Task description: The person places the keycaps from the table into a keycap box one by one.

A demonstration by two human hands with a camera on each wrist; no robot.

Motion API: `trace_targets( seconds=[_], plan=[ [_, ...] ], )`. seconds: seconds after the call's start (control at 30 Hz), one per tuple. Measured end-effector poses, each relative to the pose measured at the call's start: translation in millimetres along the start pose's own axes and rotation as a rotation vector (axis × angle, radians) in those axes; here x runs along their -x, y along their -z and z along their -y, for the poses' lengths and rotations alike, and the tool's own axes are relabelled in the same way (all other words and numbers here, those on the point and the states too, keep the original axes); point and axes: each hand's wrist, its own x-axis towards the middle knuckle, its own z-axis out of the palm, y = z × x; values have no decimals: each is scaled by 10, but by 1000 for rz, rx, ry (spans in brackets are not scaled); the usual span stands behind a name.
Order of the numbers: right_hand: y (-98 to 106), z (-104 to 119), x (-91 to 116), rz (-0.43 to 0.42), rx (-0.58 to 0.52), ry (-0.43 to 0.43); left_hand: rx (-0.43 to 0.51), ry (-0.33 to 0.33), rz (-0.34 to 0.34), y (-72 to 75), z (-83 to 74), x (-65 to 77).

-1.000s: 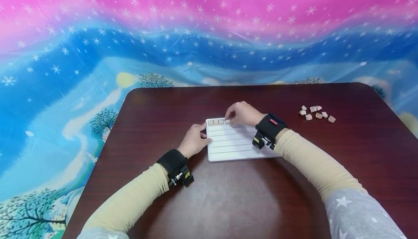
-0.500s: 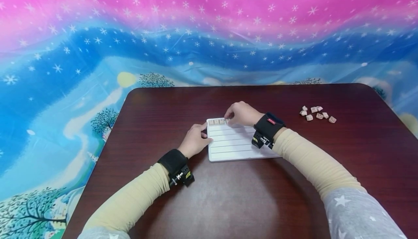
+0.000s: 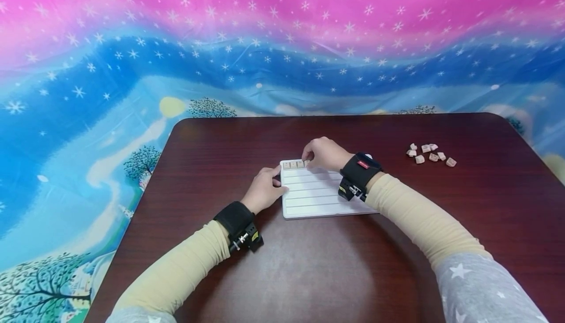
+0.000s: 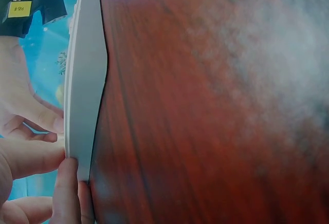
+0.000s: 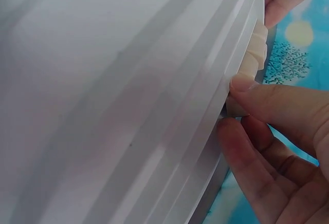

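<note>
At the tray's (image 3: 324,206) far edge, a seemingly light, stiff block (image 5: 237,107), best side-held, was pinched by the right hand (image 3: 327,154), the tray by the left hand (image 3: 262,189).

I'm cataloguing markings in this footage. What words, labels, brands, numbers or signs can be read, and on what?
Apparently "R", with further characters too unclear to read: yellow label on the right wrist's camera mount.
Unreadable, too small: red tag on the right wristband.
Unreadable, too small: yellow patch on the left wrist's mount.
Unreadable, too small: marks on the seated keycaps and loose keycaps.
</note>
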Motion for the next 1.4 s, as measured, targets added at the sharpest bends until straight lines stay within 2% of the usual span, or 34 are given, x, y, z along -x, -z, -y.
trace_targets(
  seconds=[0.83,1.17,1.4],
  plan=[
    [44,4,42,10,-13,15,13,6,9,2,-17,7],
    [81,-115,138,-81,-14,117,15,-3,6,14,-11,7],
    [200,-251,349,-137,-53,87,-7,-9,-5,-3,-10,7]
  ],
)
